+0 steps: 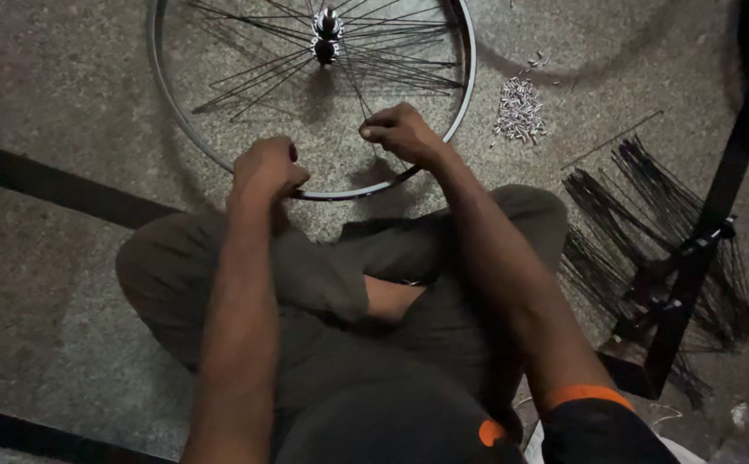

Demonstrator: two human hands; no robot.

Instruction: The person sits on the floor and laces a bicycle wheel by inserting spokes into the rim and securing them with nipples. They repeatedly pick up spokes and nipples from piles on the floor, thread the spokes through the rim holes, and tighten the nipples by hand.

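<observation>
1. The thin silver metal bicycle wheel rim (181,120) lies flat on the speckled stone floor (65,103), its near edge just in front of the seated person's crossed legs; the dark spokes fan out from the shiny metal hub (326,36) at the top of the view.

2. The left hand (264,168) rests on the near arc of the rim with its fingers curled shut around something at the rim's edge. What they grip is hidden in the fist, possibly a small tool or just the rim itself. This hand does well to pin the rim so it cannot turn or lift.

3. The right hand (400,131) sits inside the rim, fingers pressed together in a pinch on a thin dark wire spoke (354,83) near where it meets the rim. A light pinch close to the spoke's end gives the best control (a grip farther back lets the wire flex).

4. The spoke's end wants to line up straight with its rim hole, not at an angle, so nothing binds.

5. The heap of small silver metal nipples (519,110) lies beyond the right hand, and the bundle of loose black spokes (649,232) beside the right knee, both within reach.
</observation>
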